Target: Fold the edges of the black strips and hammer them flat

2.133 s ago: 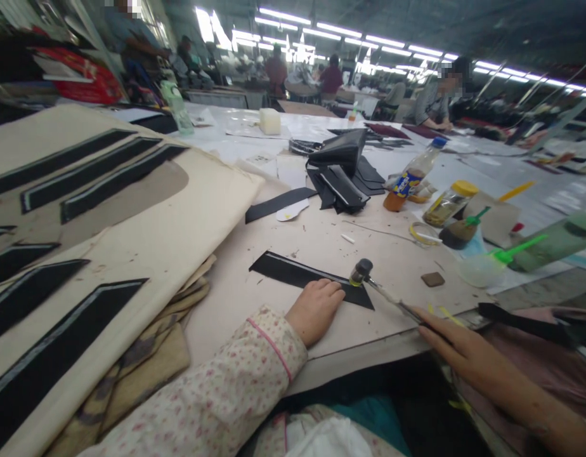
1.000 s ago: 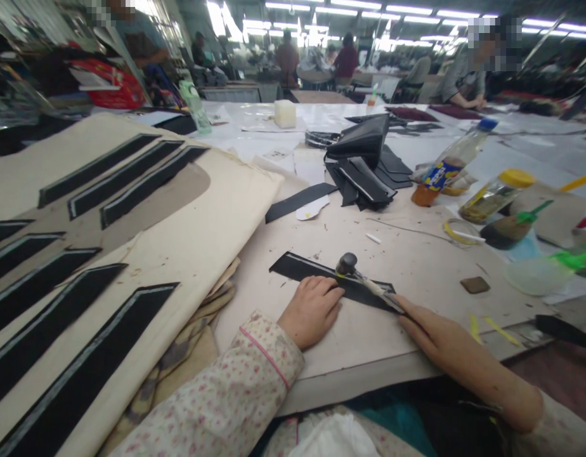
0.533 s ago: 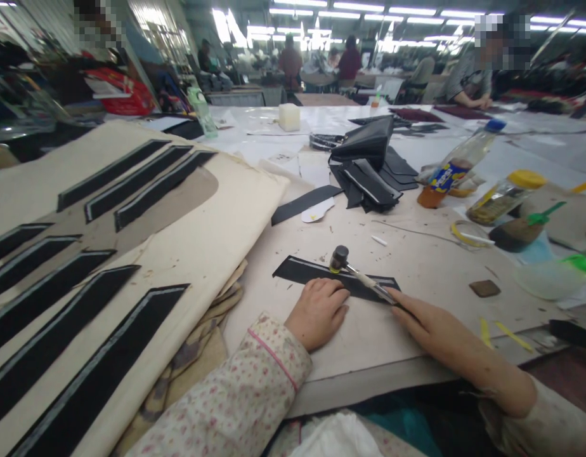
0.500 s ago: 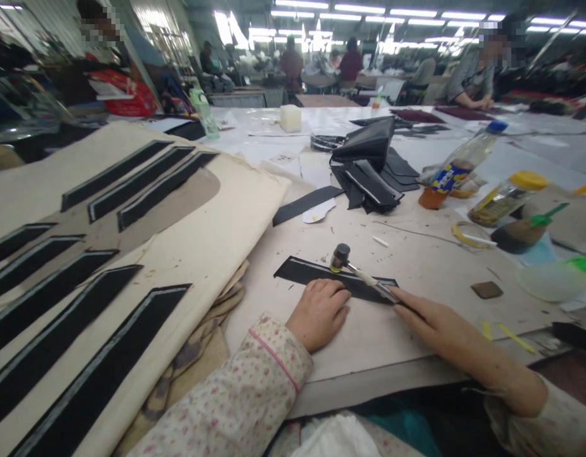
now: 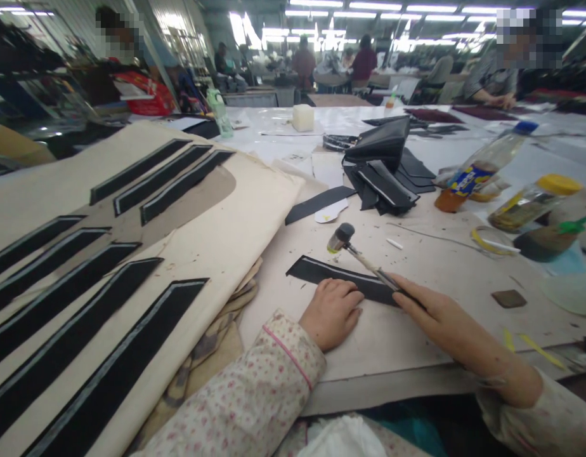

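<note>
In the head view a black strip (image 5: 316,271) with a pale line along its upper edge lies on the pale work surface. My left hand (image 5: 332,313) rests palm down on the strip's lower edge, holding nothing, its fingers slightly bent. A hammer (image 5: 364,259) with a dark cylindrical head and a yellowish opposite face is in my right hand (image 5: 429,314), which is closed round the handle at the strip's right end. The hammer head is raised a little above the strip, apart from it.
Left, a cream board (image 5: 255,209) carries several black strips (image 5: 126,355). Black pieces (image 5: 385,184) are piled ahead. A Pepsi bottle (image 5: 468,181), a yellow-lidded jar (image 5: 531,203), a tape roll (image 5: 493,241) and a brown block (image 5: 508,298) stand or lie right. Co-workers are beyond.
The hammer head has lifted off the strip, and my right hand has tilted up slightly. My left hand stays on the strip. The whole view has shifted a little.
</note>
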The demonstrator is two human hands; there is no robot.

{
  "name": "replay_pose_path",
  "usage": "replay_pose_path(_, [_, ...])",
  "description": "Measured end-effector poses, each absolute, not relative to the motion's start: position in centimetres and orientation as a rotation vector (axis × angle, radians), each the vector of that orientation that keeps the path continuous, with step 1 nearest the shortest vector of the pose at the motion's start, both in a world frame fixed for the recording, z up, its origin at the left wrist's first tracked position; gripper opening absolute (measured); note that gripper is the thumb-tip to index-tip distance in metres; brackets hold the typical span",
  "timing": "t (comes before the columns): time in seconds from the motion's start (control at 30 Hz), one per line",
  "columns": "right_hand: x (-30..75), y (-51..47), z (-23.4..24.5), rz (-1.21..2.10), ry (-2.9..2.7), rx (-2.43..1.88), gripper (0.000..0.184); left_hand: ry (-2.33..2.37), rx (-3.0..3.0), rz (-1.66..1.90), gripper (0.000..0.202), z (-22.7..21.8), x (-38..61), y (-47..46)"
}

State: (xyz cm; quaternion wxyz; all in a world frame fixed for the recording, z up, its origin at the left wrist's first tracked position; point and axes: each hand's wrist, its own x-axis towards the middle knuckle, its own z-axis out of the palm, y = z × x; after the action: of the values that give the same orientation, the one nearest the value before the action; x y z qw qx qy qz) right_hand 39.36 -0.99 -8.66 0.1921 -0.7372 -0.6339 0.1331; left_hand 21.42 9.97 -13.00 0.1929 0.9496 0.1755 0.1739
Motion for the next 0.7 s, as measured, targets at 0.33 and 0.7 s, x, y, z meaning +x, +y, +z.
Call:
replay_pose_path(0.33, [40.1,-2.5,-9.5,0.388,-1.758,-2.157,0.046,0.501,2.649,0.489,0.023,-13.1,21.4,10.0])
replay_pose_path(0.7, [39.0,-0.9,-9.1,0.385,-1.769,-2.116,0.049,0.498,2.648,0.478,0.022,-13.0,21.4,9.9])
